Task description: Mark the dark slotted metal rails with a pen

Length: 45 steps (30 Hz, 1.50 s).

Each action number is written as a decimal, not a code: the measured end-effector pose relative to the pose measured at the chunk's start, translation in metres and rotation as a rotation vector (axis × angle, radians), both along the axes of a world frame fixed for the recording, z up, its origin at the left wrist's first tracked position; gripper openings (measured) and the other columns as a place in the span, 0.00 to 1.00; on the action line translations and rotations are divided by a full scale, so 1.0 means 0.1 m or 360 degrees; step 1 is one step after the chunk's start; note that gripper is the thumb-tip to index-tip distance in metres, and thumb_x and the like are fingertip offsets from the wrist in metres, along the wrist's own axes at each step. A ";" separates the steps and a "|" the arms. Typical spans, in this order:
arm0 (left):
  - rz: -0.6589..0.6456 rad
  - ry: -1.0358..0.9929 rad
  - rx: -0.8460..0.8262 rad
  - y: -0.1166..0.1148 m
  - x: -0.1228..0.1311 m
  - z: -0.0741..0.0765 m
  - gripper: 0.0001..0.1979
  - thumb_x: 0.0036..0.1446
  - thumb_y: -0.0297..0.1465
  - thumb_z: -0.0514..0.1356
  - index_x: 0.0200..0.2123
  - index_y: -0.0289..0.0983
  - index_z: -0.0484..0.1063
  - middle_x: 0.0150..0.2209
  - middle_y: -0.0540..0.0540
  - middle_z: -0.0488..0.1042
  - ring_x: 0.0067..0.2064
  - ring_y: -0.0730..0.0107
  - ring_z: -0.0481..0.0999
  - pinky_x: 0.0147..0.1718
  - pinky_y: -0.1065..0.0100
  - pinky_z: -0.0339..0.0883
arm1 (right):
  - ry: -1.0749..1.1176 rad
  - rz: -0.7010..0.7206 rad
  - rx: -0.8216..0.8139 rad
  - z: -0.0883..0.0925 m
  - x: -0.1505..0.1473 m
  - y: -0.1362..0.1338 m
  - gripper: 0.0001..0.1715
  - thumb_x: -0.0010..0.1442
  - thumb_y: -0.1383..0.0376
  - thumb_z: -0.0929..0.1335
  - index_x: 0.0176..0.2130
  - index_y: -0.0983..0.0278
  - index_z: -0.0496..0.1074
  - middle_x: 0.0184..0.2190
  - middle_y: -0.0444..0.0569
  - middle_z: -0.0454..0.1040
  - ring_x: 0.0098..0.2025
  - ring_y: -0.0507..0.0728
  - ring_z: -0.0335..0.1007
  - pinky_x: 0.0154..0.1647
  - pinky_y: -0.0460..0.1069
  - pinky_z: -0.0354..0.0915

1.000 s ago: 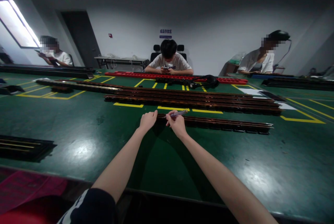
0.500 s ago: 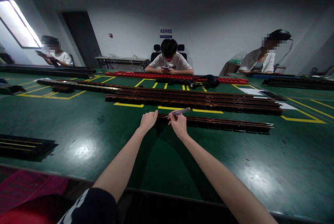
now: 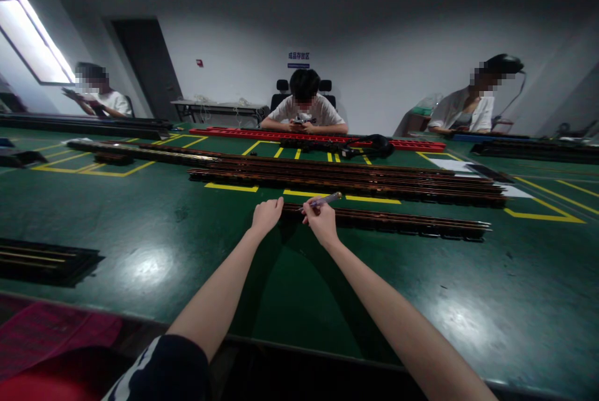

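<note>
A long dark rail with copper strips [image 3: 402,222] lies across the green table [image 3: 140,226] in front of me. My left hand [image 3: 266,214] is curled over the rail's left end, fingers closed on it. Just to its right, my right hand [image 3: 321,220] pinches a slim purple pen-like tool [image 3: 325,200], tip pointing down at the rail near its left end.
Several more long copper-striped rails [image 3: 346,178] are stacked behind, inside yellow floor-tape marks. A red rail [image 3: 309,137] lies farther back. A black tray [image 3: 42,259] sits at the left. Three people sit at the far side.
The pen in my right hand has tilted up slightly and shifted a little right. My left hand has stayed on the rail's end.
</note>
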<state>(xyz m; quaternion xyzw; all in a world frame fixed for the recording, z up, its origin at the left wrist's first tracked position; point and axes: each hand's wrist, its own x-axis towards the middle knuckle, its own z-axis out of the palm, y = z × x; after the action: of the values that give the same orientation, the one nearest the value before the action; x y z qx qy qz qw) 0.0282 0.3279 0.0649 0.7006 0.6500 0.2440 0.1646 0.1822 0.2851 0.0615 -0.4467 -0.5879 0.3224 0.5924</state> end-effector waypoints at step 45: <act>-0.0614 0.0608 0.0482 -0.18 0.17 0.08 0.19 0.61 0.28 0.48 0.52 0.36 0.69 0.53 0.39 0.74 0.55 0.57 0.70 0.57 0.52 0.57 | -0.0076 0.0068 0.0003 -0.06 0.32 0.00 0.23 0.56 0.46 0.67 0.31 0.64 0.66 0.26 0.47 0.74 0.17 0.50 0.66 0.17 0.44 0.63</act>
<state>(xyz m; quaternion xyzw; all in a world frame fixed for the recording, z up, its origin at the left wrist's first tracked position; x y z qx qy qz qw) 0.0456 0.3095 0.0726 0.8608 0.4804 0.1661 -0.0235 0.2144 0.2850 0.0560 -0.4409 -0.6115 0.3238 0.5716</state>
